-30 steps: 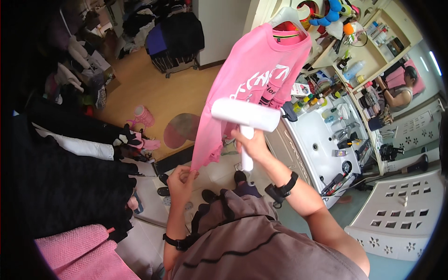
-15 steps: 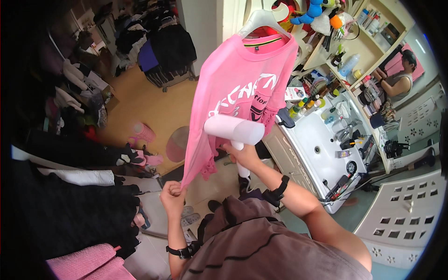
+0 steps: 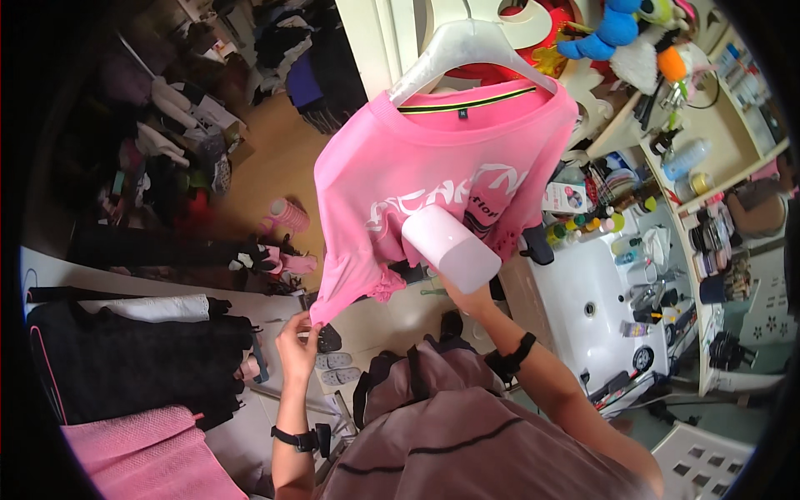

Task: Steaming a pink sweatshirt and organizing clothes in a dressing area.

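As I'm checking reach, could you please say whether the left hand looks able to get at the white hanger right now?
Probably not without letting go: the left hand pinches a lower edge of the pink sweatshirt, while the white hanger is across the garment, in its neckline.

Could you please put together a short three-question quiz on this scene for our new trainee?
1. True or false: the left hand pinches the edge of the pink sweatshirt.

2. Multiple choice: where in the picture does the white sink appear?
A) upper left
B) lower left
C) right side

3. Fill in the blank: the white handheld device is held in front of the sweatshirt by the person's ____.

Key: 1. True. 2. C. 3. right hand.
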